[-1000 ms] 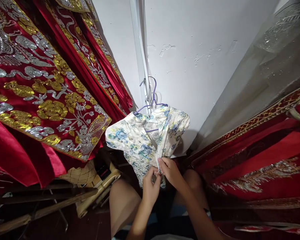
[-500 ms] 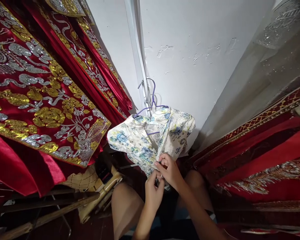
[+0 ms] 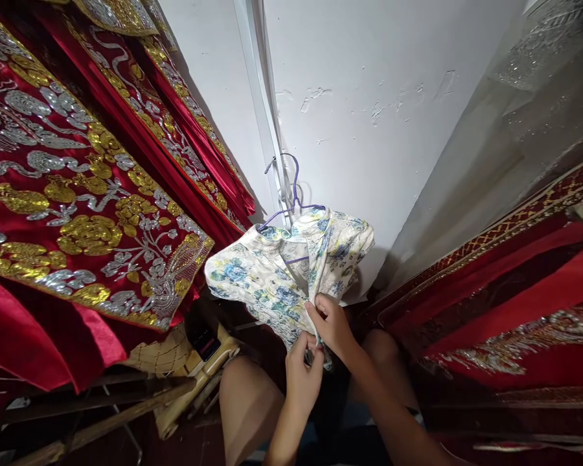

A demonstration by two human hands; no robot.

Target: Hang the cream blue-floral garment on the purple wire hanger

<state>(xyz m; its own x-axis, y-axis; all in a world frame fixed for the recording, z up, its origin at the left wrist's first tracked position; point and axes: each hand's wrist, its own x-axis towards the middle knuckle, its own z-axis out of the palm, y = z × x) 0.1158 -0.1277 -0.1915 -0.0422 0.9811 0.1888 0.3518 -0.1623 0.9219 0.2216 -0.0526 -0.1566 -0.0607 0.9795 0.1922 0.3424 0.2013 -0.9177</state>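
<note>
- Pinched shut, the grip of the right hand has thumb and fingers closed on the front edge of the floral dress, just below the middle of the frame.
- Directly under it and touching it, the left hand also has its grip closed on that same edge of cloth, lower down. What lies between its fingertips is too small to tell.
- The floral dress is cream with blue and green flowers, short sleeves and a stand collar. It hangs at the centre of the frame, its front open and gathered toward the two hands.
- It hangs on a purple wire hanger, whose hook rises above the collar.
- The hook sits against a white trunking strip that runs down the white wall. What it catches on cannot be made out.
- Two bare knees show at the bottom centre, below the hands.
- A red embroidered robe, thick with gold and silver flowers, fills the left of the frame. Its lower corner is just beside the dress's sleeve.
- More red embroidered panels hang behind it, toward the upper left.
- On the right, a red garment with gold trim slants across the frame, with a clear plastic cover above it in the upper right.
- Dark wooden bars and a cream quilted piece lie in the lower left, beneath the robe.
</note>
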